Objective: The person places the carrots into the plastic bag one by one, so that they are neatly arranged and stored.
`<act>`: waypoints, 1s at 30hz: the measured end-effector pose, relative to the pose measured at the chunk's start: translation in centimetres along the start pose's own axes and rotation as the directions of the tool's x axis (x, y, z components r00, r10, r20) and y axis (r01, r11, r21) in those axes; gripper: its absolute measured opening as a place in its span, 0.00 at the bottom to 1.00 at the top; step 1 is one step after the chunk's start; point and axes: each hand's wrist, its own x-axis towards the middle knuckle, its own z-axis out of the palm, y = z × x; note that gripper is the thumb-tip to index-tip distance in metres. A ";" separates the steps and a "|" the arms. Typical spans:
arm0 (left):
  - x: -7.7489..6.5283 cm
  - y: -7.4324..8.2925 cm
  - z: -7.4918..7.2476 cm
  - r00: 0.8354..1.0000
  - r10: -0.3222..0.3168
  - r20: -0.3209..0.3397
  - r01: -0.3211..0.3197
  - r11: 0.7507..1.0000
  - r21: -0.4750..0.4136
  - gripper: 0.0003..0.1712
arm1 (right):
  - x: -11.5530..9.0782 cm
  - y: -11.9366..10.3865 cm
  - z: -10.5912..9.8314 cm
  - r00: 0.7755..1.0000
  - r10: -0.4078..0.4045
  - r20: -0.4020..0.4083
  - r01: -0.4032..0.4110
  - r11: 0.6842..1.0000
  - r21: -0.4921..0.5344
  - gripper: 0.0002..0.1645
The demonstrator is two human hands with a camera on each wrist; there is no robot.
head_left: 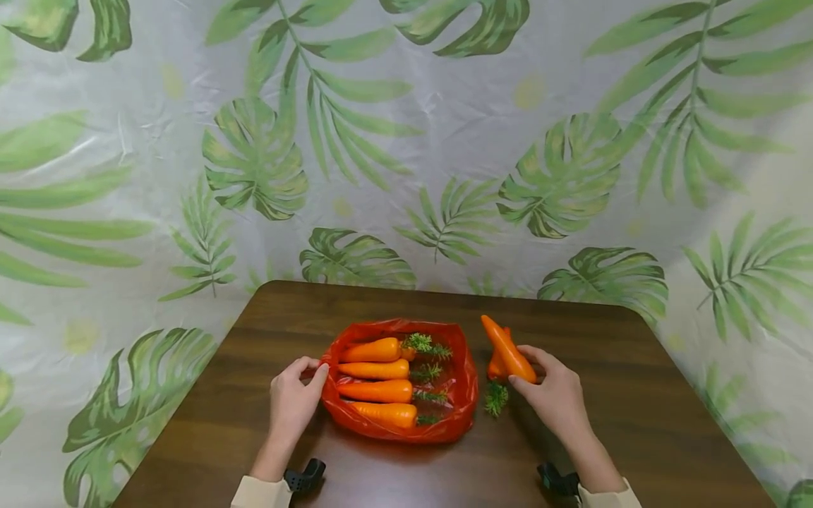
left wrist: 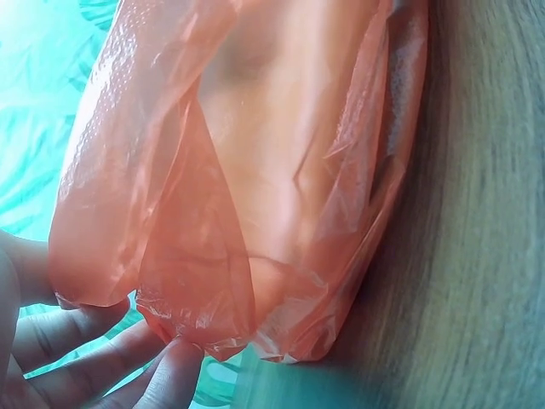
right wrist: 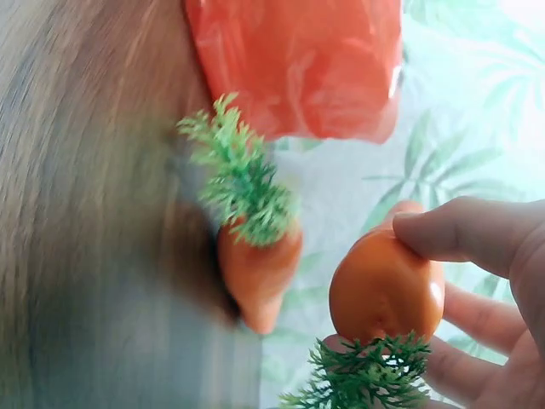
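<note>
A red plastic bag [head_left: 468, 395] lies spread open on the table, with several orange carrots [head_left: 376, 390] side by side inside, their green tops pointing right. At the bag's left edge, my left hand [head_left: 293, 396] pinches the plastic between thumb and fingers; the left wrist view shows the gathered film [left wrist: 200, 256] at the fingertips. Right of the bag, my right hand [head_left: 560, 395] grips a carrot [head_left: 504, 347] near its thick leafy end, tip raised away from me. Another carrot [right wrist: 260, 268] lies on the table between that hand and the bag, its leafy top [head_left: 496, 399] toward me.
The dark wooden table [head_left: 641, 409] has its far edge a short way behind the bag. A leaf-print sheet [head_left: 444, 141] hangs beyond it. Both wrists carry black bands with cameras [head_left: 305, 477].
</note>
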 end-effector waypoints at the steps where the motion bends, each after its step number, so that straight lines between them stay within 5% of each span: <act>1: 0.0 0.0 0.1 1.000 0.001 0.002 -0.001 1.000 -0.001 0.05 | 0.0 -0.2 0.0 1.000 -0.002 0.002 0.002 1.000 0.001 0.32; 15: 0.0 -0.2 -0.1 1.000 0.005 0.004 -0.005 1.000 0.007 0.05 | -0.2 -2.8 0.2 0.994 -0.095 0.047 0.094 0.995 0.021 0.33; 30: 0.1 -0.2 -0.2 1.000 0.021 0.009 -0.021 1.000 0.009 0.05 | 0.2 -6.5 0.9 0.954 -0.292 0.070 0.294 0.956 -0.019 0.34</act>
